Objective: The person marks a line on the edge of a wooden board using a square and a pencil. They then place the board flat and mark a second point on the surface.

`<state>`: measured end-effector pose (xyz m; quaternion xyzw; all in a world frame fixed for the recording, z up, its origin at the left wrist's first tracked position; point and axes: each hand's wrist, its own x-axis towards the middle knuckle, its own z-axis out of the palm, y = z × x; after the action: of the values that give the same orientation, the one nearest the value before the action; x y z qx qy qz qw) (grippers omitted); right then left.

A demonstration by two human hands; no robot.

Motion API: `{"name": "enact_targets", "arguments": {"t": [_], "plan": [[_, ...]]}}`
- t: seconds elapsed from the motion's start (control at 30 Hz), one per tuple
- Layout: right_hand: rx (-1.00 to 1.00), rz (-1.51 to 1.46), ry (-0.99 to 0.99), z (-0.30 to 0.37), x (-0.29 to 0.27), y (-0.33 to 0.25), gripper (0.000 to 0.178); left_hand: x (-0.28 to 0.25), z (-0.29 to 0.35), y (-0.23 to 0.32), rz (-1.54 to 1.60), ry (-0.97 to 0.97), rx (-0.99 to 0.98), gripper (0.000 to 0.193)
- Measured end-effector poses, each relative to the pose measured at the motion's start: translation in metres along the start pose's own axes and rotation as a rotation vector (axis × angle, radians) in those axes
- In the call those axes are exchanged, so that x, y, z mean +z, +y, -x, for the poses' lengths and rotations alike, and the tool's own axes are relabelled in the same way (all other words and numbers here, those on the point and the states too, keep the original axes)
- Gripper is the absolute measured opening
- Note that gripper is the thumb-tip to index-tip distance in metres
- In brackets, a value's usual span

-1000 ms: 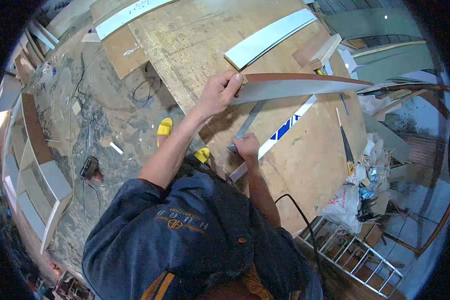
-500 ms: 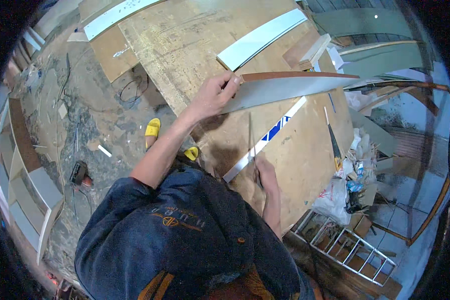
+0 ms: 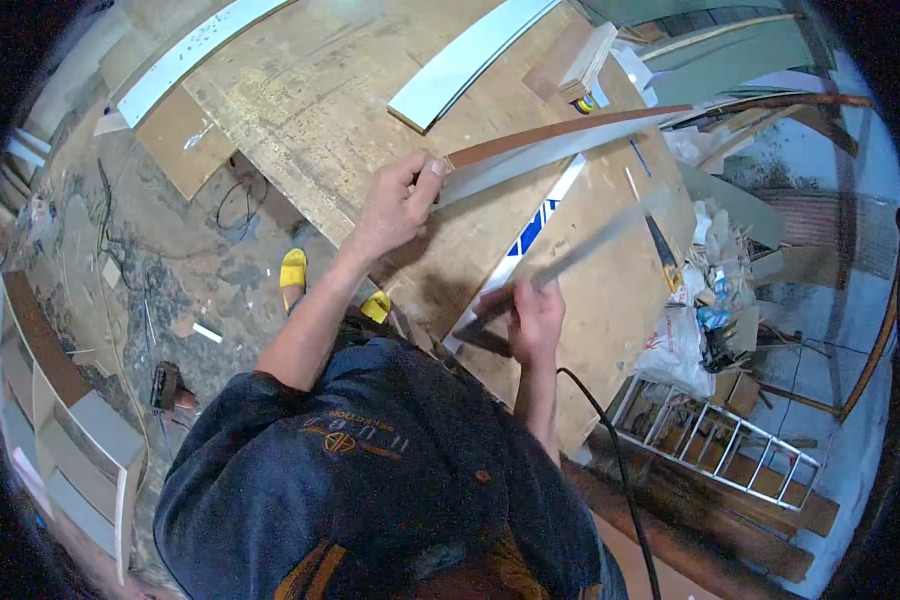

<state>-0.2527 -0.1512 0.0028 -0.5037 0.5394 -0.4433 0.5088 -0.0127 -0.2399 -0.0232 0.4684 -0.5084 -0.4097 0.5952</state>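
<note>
My left hand (image 3: pixel 402 205) grips the near end of a long board (image 3: pixel 540 157) with a white face and a brown upper edge, its thumb over the end. The board stands on its narrow edge on the wooden worktable (image 3: pixel 360 110). My right hand (image 3: pixel 538 318) is closed around what looks like a try square (image 3: pixel 595 245), its thin metal blade blurred and pointing to the far right. The square's dark stock shows beside the fingers. Below it lies a white strip (image 3: pixel 570 180) with blue marks, its near end partly covered by the square.
Another white board (image 3: pixel 460 70) lies farther back on the table. Right of my hands are a handsaw (image 3: pixel 660 245) and a white plastic bag (image 3: pixel 675 355) among scraps. An aluminium ladder (image 3: pixel 740 445) and a black cable (image 3: pixel 625 480) are at lower right. A cordless drill (image 3: pixel 167 385) stands on the floor.
My right hand has lifted and turned the square, so its blade swings from pointing away to the far right. My left hand still holds the board. The view has shifted slightly.
</note>
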Motion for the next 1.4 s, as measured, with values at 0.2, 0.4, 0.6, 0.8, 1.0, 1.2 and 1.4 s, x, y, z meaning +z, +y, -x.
{"name": "enact_targets", "arguments": {"t": [0.2,0.4,0.6,0.8,1.0,1.2,1.4], "plan": [[-0.252,0.401,-0.218,-0.037,0.032,-0.028,0.018,0.002,0.006,0.007,-0.03,-0.002,0.015,0.033],[-0.175,0.323,-0.097,-0.042,0.045,-0.032,0.024,0.002,0.007,0.013,-0.124,0.04,0.022,0.033],[0.027,0.311,0.037,-0.032,0.005,0.012,0.032,0.003,-0.003,0.023,-0.142,0.1,0.068,0.029],[-0.129,0.606,0.313,0.005,-0.054,0.104,0.048,0.011,-0.012,0.007,-0.111,0.1,0.086,0.02],[0.237,0.445,0.467,0.032,-0.092,0.124,0.033,-0.007,-0.009,0.012,-0.179,0.074,0.012,0.028],[0.317,0.523,0.47,0.033,-0.142,0.21,0.044,-0.018,-0.014,0.005,-0.122,0.084,-0.077,0.027],[0.245,0.317,0.401,0.016,-0.144,0.223,0.035,0.006,-0.013,0.012,0.031,0.125,-0.065,0.023]]}}
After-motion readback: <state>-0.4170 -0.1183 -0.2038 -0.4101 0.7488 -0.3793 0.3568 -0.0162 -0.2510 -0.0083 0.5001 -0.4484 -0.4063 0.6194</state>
